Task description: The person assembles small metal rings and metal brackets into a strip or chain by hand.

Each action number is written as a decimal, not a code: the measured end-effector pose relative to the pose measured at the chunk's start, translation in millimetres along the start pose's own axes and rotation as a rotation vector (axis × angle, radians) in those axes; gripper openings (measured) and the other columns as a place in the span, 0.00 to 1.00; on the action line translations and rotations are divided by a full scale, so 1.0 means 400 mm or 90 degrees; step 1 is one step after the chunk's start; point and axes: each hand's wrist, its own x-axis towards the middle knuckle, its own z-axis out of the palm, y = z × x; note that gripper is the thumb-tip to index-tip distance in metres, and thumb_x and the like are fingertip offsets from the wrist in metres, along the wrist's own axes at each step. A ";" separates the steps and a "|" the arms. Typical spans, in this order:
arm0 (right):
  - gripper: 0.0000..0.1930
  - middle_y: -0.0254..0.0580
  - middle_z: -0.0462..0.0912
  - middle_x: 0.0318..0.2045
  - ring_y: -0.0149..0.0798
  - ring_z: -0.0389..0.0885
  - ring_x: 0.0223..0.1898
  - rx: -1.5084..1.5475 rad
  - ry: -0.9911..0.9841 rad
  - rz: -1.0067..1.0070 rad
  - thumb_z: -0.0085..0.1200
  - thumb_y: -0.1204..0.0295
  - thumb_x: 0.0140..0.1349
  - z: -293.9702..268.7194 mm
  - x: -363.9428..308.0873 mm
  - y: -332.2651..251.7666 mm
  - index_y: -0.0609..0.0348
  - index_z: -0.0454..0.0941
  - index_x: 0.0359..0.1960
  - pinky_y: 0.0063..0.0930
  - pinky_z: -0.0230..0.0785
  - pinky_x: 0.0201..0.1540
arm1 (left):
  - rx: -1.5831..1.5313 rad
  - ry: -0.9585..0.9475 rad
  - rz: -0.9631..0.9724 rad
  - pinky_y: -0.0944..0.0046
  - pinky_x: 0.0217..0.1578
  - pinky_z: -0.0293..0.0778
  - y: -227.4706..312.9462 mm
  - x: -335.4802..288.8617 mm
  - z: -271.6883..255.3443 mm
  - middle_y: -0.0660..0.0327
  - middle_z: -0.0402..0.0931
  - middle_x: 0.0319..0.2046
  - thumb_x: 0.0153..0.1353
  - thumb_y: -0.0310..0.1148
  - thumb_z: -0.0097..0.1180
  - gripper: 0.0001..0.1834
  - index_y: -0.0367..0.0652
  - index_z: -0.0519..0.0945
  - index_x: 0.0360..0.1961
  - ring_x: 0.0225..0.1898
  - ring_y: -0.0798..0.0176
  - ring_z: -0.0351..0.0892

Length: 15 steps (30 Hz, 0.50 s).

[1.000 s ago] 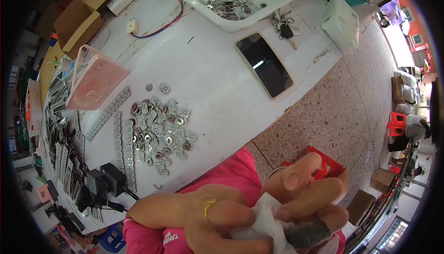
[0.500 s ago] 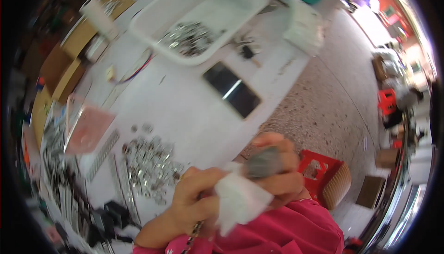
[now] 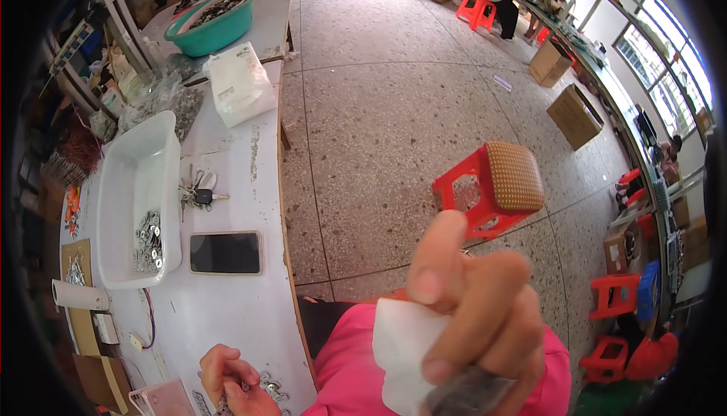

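My right hand [image 3: 485, 302], smeared by motion, is raised in front of my pink clothing, fingers bent around a white tissue-like sheet [image 3: 405, 348]. A dark grey lump [image 3: 469, 393] shows under its lower fingers; blur hides its kind. My left hand [image 3: 235, 382] is low over the table with its fingers curled in. Something small and greyish shows at its fingertips, too unclear to name. Beside that hand lie small shiny metal pieces [image 3: 273, 392], partly covered by it.
On the white table are a phone [image 3: 226, 253], keys [image 3: 202, 195], a white tub [image 3: 173, 219] with metal parts, a paper roll [image 3: 79, 295] and a white package [image 3: 241, 86]. A teal basin [image 3: 212, 37] stands farther off. Right of the table is a red stool [image 3: 515, 177]; people sit beyond.
My view has swung right, showing more floor. My hands, close together before, are now apart: the left one is over the metal pieces, while the right one keeps the white sheet and grey lump.
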 end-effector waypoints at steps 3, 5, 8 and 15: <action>0.07 0.24 0.64 0.21 0.31 0.69 0.33 -0.004 0.193 -0.142 0.57 0.68 0.61 0.027 0.000 0.002 0.44 0.71 0.27 0.44 0.62 0.53 | -0.050 0.038 0.005 0.71 0.29 0.65 0.019 -0.008 -0.007 0.61 0.69 0.25 0.69 0.48 0.51 0.27 0.29 0.76 0.50 0.26 0.70 0.66; 0.07 0.24 0.64 0.21 0.31 0.68 0.32 -0.095 0.208 -0.102 0.58 0.67 0.61 0.031 0.001 -0.014 0.44 0.72 0.28 0.44 0.62 0.54 | -0.069 0.057 0.002 0.72 0.29 0.66 0.024 -0.015 -0.018 0.60 0.70 0.26 0.69 0.47 0.51 0.26 0.28 0.76 0.50 0.26 0.70 0.66; 0.07 0.24 0.65 0.21 0.31 0.68 0.31 -0.222 0.229 -0.034 0.60 0.66 0.60 0.039 0.001 -0.047 0.44 0.73 0.28 0.45 0.62 0.55 | -0.100 0.096 0.009 0.72 0.29 0.66 0.020 -0.031 -0.040 0.59 0.72 0.27 0.68 0.45 0.53 0.26 0.27 0.74 0.50 0.27 0.70 0.67; 0.08 0.24 0.65 0.20 0.31 0.67 0.28 -0.527 0.244 0.146 0.64 0.62 0.59 0.059 0.014 -0.112 0.43 0.76 0.30 0.46 0.62 0.57 | -0.110 0.127 0.010 0.73 0.29 0.67 0.022 -0.060 -0.057 0.58 0.75 0.29 0.68 0.46 0.54 0.26 0.28 0.74 0.49 0.29 0.70 0.70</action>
